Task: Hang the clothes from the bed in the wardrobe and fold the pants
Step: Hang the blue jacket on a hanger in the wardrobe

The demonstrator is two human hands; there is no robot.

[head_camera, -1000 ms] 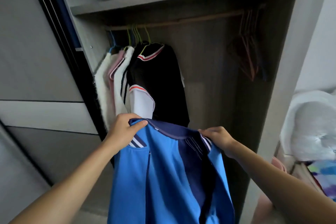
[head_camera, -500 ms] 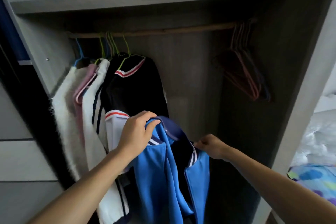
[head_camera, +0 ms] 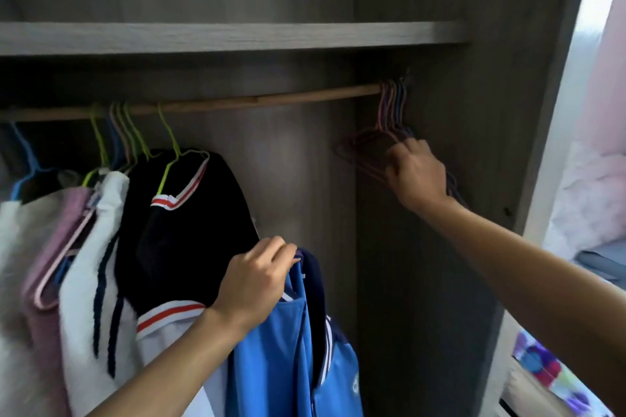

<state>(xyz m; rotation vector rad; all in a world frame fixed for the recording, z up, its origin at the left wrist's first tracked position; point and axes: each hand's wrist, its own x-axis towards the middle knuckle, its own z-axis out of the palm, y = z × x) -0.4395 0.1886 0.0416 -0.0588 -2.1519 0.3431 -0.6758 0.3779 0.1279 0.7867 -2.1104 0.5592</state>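
Observation:
My left hand [head_camera: 255,279] grips the navy collar of a blue jacket [head_camera: 274,362], which hangs down from it in front of the open wardrobe. My right hand [head_camera: 415,173] is up at the right end of the wooden rail [head_camera: 271,101], its fingers on a bunch of empty pink and blue hangers [head_camera: 393,112]. Whether the fingers have closed round one hanger is hidden behind the hand. On the rail's left half hang a black top with red and white trim [head_camera: 183,213], a white top [head_camera: 98,247], a pink garment [head_camera: 54,247] and a fluffy white one [head_camera: 13,281].
A grey shelf [head_camera: 237,37] runs above the rail. The wardrobe's right side panel [head_camera: 548,112] stands just beyond the empty hangers. Past it lie pale bedding [head_camera: 589,200] and a colourful patterned cloth [head_camera: 548,372]. Bare rail spans the wardrobe's middle.
My right hand has let go of the jacket collar and risen to the empty hangers at the rail's right end. The jacket now hangs from my left hand alone. The view has tilted upward.

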